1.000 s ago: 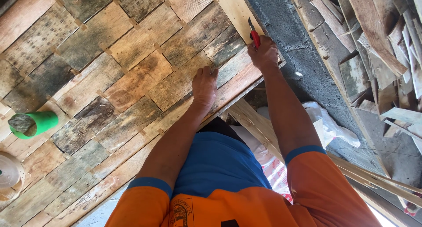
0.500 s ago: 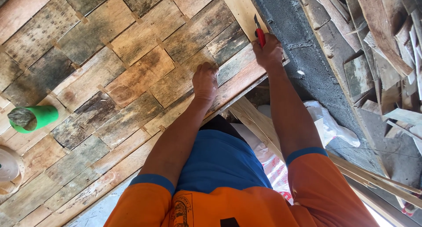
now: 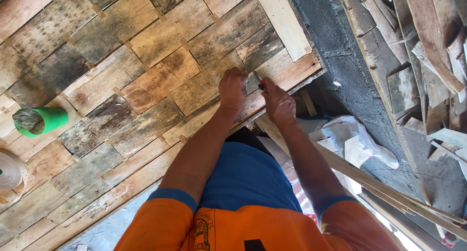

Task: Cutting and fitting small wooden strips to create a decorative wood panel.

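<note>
A large panel (image 3: 146,85) of weathered wooden pieces laid in a staggered pattern lies in front of me. My left hand (image 3: 232,88) rests closed on a plank near the panel's near right edge. Right beside it, my right hand (image 3: 277,101) grips a small tool with a red handle (image 3: 260,83), its tip touching the wood next to my left fingers. A pale new strip (image 3: 282,20) runs along the panel's right side.
A green cup-like container (image 3: 41,120) lies on the panel at the left, and a roll of pale tape (image 3: 10,172) sits below it. Dark ground (image 3: 350,61), a pile of scrap wood pieces (image 3: 428,51), long battens (image 3: 379,183) and white plastic bags (image 3: 350,139) are to the right.
My right hand has come down from the pale strip at the panel's right edge to a spot beside my left hand, carrying the red-handled tool. My left hand stays on the plank.
</note>
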